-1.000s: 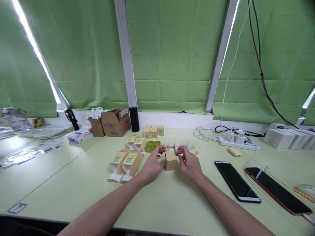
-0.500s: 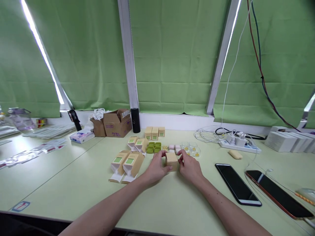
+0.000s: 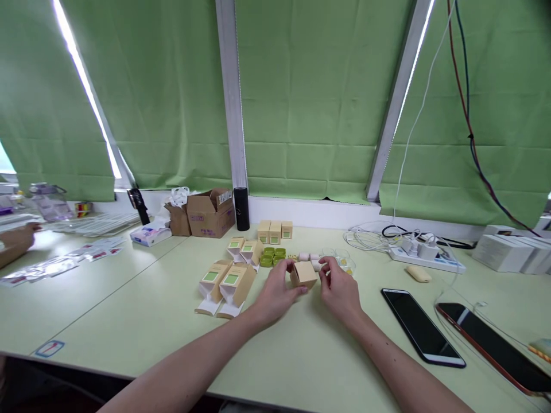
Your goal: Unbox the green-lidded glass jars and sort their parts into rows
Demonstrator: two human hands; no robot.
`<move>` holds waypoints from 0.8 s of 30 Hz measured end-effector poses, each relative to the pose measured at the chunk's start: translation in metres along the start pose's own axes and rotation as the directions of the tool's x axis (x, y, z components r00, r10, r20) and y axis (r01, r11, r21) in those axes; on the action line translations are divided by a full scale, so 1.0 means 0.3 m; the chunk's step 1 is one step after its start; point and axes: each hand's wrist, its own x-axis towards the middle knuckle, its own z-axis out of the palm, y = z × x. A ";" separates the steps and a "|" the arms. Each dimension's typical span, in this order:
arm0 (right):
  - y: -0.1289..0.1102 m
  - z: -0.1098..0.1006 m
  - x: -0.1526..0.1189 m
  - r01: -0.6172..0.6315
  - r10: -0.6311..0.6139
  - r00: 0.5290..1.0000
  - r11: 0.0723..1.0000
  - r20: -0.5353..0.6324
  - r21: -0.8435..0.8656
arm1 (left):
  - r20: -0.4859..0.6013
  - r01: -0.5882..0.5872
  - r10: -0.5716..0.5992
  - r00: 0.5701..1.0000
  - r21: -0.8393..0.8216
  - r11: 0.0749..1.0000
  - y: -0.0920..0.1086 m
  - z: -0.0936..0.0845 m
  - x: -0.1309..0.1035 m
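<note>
A small closed kraft box [image 3: 304, 274] is gripped by my left hand [image 3: 278, 292], fingers behind it and thumb at its front. Just right of the box is my right hand [image 3: 340, 288], fingers curled together near its side; whether they pinch anything is too small to tell. Open kraft boxes with green labels [image 3: 232, 281] lie to the left, flaps toward me. Behind my hands are green square containers [image 3: 272, 256], white-pink pieces [image 3: 304, 257] and clear round cups with yellow bits [image 3: 348, 264]. Upright kraft boxes [image 3: 275, 232] stand farther back.
A cardboard carton [image 3: 210, 215], black cylinder [image 3: 241, 209] and tissue pack [image 3: 150, 234] stand back left. On the right are two phones [image 3: 422, 327], a power strip [image 3: 426, 260], tangled cables and white boxes [image 3: 503, 251]. A person's hand [image 3: 32, 228] shows at far left.
The small box is tilted and lifted slightly in my left hand. My right hand sits a bit farther from it. The view has shifted left, and another person's hand with something brown has appeared.
</note>
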 end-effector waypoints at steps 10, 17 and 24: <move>-0.037 -0.014 -0.030 0.311 -0.256 0.931 0.931 -0.261 0.193 | -0.101 -0.495 0.627 0.773 0.523 0.694 -0.016 -0.038 0.006; -0.064 -0.005 -0.050 0.431 -0.370 0.890 0.874 -0.267 0.224 | -0.044 -0.468 0.640 0.767 0.644 0.606 -0.009 -0.035 -0.018; -0.059 0.009 -0.051 0.422 -0.359 0.898 0.864 -0.253 0.274 | -0.017 -0.440 0.591 0.806 0.650 0.619 -0.017 -0.028 -0.023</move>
